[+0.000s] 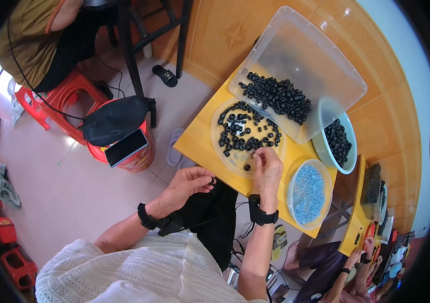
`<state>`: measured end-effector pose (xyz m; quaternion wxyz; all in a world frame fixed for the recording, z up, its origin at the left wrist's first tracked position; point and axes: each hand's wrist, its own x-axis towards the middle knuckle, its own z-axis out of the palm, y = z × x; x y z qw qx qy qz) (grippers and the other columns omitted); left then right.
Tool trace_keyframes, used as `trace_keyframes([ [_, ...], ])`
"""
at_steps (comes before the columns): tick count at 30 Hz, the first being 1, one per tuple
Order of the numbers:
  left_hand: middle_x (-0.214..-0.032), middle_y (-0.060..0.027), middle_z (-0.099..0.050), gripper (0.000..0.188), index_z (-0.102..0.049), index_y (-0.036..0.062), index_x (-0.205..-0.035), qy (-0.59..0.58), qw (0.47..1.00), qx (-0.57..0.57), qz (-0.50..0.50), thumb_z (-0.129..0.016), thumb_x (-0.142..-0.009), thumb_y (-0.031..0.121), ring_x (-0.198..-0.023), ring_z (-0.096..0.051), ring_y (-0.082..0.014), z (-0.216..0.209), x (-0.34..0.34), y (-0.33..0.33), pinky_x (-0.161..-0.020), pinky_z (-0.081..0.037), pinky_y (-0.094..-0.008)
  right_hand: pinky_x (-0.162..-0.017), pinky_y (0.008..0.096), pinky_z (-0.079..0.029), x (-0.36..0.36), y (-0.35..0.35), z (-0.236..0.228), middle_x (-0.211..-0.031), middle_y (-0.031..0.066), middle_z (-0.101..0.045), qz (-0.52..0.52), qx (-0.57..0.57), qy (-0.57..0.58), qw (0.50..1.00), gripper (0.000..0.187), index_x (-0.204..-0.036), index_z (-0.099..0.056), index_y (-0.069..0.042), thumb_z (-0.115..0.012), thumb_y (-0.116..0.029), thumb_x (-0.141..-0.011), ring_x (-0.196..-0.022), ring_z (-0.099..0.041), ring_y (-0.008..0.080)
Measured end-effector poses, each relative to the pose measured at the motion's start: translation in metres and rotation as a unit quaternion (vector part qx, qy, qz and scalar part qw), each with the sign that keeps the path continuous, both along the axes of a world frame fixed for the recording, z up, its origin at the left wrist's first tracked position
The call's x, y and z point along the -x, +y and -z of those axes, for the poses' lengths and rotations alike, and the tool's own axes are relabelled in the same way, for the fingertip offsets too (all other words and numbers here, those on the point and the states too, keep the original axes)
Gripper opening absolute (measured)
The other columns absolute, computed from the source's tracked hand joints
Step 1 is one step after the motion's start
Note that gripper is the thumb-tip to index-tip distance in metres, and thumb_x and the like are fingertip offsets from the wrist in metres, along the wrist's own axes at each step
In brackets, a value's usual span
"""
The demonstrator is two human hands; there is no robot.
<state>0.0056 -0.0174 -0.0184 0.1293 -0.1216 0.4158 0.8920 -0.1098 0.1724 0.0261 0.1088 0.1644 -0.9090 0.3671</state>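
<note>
My left hand (191,183) is closed over my lap, off the table's near edge, pinching a small round black part (213,181) at its fingertips. Over a clear round tray (237,162) my right hand (268,169) is closed, thumb and forefinger together among the parts; what they pinch is too small to make out. Scattered black ring-like parts (235,136) lie in that tray, with a single black part (247,167) near its front rim. Behind it a translucent bin (321,65) leans tilted, holding a heap of similar black parts (278,96).
A pale blue bowl (321,144) of black parts and a round tub (290,199) of light blue bits stand on the yellow table (200,136). Left, a phone (126,148) and black pouch top a red bucket (147,159). People sit upper left and lower right.
</note>
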Motion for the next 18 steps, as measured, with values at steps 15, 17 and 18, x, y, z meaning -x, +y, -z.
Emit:
trace_keyframes([
  [15, -0.095, -0.0069, -0.063, 0.016, -0.061, 0.0000, -0.101, -0.008, 1.000, -0.007, -0.002, -0.057, -0.088, 0.008, -0.080, -0.061, -0.0111, 0.000, -0.001, -0.002, -0.072, -0.050, -0.0214, -0.070, 0.0417, -0.046, -0.007, -0.028, 0.004, -0.080, 0.0165, -0.059, 0.026, -0.116, -0.006, 0.993, 0.010, -0.079, -0.063, 0.000, -0.065, -0.002, -0.070, -0.079, -0.057, 0.0345],
  [17, -0.095, -0.0068, -0.063, 0.016, -0.061, 0.0000, -0.102, -0.009, 1.000, -0.005, -0.005, -0.057, -0.088, 0.008, -0.080, -0.061, -0.0112, 0.000, -0.001, -0.002, -0.072, -0.050, -0.0215, -0.071, 0.0416, -0.046, -0.004, -0.027, 0.006, -0.081, 0.0175, -0.059, 0.019, -0.115, -0.019, 0.993, 0.010, -0.079, -0.064, 0.001, -0.064, -0.002, -0.069, -0.080, -0.057, 0.0352],
  [18, -0.095, -0.0067, -0.063, 0.016, -0.061, -0.0001, -0.102, -0.009, 1.000, -0.004, -0.006, -0.057, -0.088, 0.009, -0.080, -0.061, -0.0112, 0.000, -0.001, -0.002, -0.072, -0.050, -0.0216, -0.072, 0.0415, -0.046, -0.003, -0.026, 0.007, -0.082, 0.0181, -0.059, 0.016, -0.115, -0.026, 0.993, 0.011, -0.079, -0.064, 0.002, -0.064, -0.003, -0.069, -0.080, -0.057, 0.0356],
])
